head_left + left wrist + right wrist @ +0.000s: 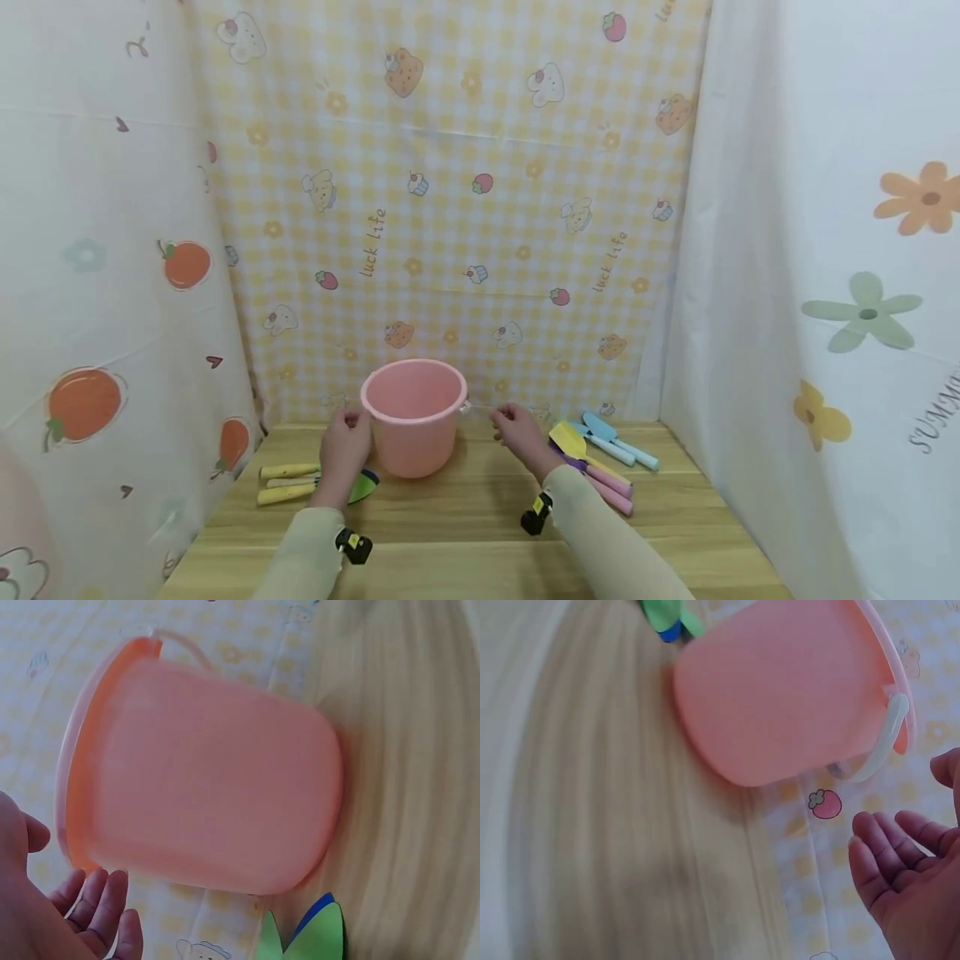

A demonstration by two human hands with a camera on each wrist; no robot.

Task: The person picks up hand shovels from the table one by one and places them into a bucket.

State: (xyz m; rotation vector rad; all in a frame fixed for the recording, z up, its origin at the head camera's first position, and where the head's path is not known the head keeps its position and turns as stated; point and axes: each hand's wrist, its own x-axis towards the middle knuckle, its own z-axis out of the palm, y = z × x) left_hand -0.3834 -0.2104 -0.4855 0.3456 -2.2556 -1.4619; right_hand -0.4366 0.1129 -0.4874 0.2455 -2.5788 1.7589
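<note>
Grasps nothing with left hand (347, 446) or right hand (525, 437); has pink bucket (416, 450) between both hands' relaxed fingers (865, 871).

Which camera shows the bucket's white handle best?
The right wrist view: the white handle curves large beside the bucket. Left wrist shows part of its arc; head, just a small white bit.

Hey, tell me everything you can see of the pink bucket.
The pink bucket looks like smooth plastic, with a round flared rim and a white handle hanging down. It stands upright on the wooden table, mouth up, apart from the right hand. The left hand is beside it; whether they touch is unclear.
</note>
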